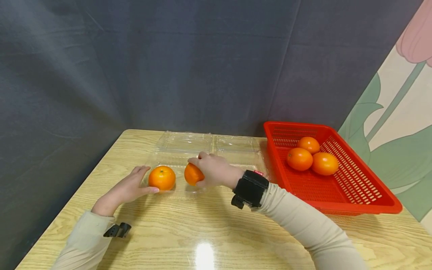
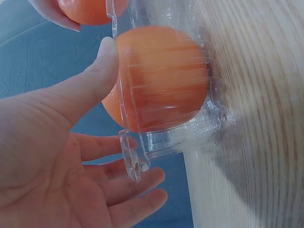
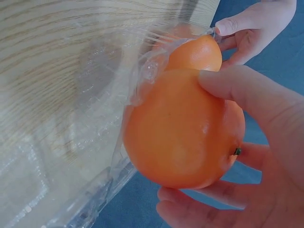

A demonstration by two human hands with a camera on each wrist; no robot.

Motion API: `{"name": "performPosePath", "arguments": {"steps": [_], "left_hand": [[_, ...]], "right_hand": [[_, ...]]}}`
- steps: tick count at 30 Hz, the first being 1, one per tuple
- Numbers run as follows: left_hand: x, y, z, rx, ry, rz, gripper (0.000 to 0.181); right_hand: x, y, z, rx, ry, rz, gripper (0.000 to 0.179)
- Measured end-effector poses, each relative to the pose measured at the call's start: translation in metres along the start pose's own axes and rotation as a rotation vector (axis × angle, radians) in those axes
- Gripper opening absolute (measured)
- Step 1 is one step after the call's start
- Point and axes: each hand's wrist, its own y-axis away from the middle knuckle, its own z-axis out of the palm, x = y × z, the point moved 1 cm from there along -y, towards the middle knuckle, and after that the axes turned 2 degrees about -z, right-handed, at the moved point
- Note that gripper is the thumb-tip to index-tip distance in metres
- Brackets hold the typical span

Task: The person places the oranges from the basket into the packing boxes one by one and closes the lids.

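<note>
A whole orange [image 1: 162, 178] sits in the left end of a clear plastic clamshell box [image 1: 241, 158], whose see-through lid lies open at the back. My left hand [image 1: 129, 187] is at the box's left end, fingers loosely spread. In the left wrist view its thumb [image 2: 105, 59] touches the rim beside that orange, and its other fingers lie by the corner. My right hand [image 1: 216, 170] grips a second orange [image 1: 194, 174] above the box, to the right of the first. The right wrist view shows thumb and fingers round this orange [image 3: 183, 130], its green stem mark facing the palm.
On the right stands a red plastic basket [image 1: 337, 195] with slotted walls, three oranges [image 1: 324, 164] grouped inside it. Its left side is close to the box's right end. The wooden table [image 1: 162, 240] ends at a dark curtain [image 1: 202, 67] behind.
</note>
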Motion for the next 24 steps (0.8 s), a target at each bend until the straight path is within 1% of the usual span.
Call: {"name": "performPosePath", "arguments": {"steps": [6, 11, 18, 24], "left_hand": [[-0.001, 0.000, 0.000, 0.001, -0.003, 0.006, 0.094], [-0.001, 0.000, 0.000, 0.001, -0.005, 0.004, 0.094], [0.000, 0.000, 0.000, 0.000, -0.001, 0.004, 0.093], [0.000, 0.001, 0.000, -0.002, 0.002, 0.006, 0.091]], "right_hand": [[-0.001, -0.003, 0.003, -0.018, 0.011, 0.005, 0.068], [0.000, -0.004, 0.007, -0.011, 0.017, -0.011, 0.068], [0.000, -0.006, 0.010, -0.014, -0.004, -0.032, 0.068], [0.001, -0.007, 0.012, -0.029, -0.001, -0.017, 0.069]]}}
